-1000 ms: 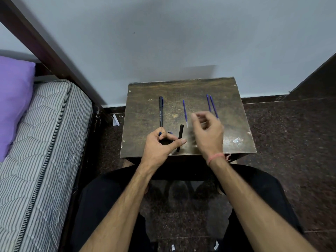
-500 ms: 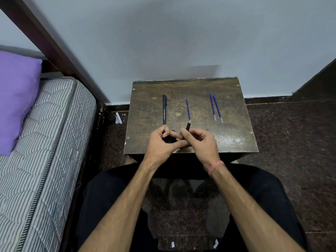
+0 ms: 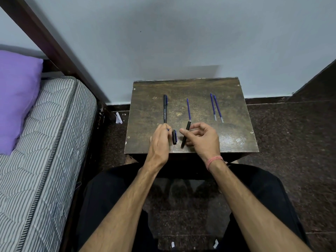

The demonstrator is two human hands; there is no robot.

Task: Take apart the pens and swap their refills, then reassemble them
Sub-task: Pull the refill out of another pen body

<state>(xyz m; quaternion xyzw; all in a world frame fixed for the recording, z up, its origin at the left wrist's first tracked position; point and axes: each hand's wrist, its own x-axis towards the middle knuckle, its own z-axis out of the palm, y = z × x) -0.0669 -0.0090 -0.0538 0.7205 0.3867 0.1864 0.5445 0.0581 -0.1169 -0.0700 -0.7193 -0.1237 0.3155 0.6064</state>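
On the small dark wooden table (image 3: 145, 113) lies a whole black pen (image 3: 165, 110) at the left. A loose blue refill (image 3: 188, 109) lies in the middle, and two more blue refills (image 3: 216, 108) lie side by side at the right. My right hand (image 3: 203, 140) holds an empty black pen barrel (image 3: 185, 134) between thumb and fingers, tilted over the table's near edge. A black cap (image 3: 174, 137) lies between my hands. My left hand (image 3: 160, 140) pinches a small blue pen part (image 3: 168, 129) at its fingertips, just below the whole pen's tip.
A striped mattress (image 3: 45, 142) with a purple pillow (image 3: 16, 99) stands close on the left behind a dark bed frame. A pale wall rises right behind the table. My knees sit under the near edge, on a dark stone floor (image 3: 291, 142).
My right hand came back from the far refills and took hold of the black barrel. The two hands met, then drew apart, leaving the cap on the table between them.
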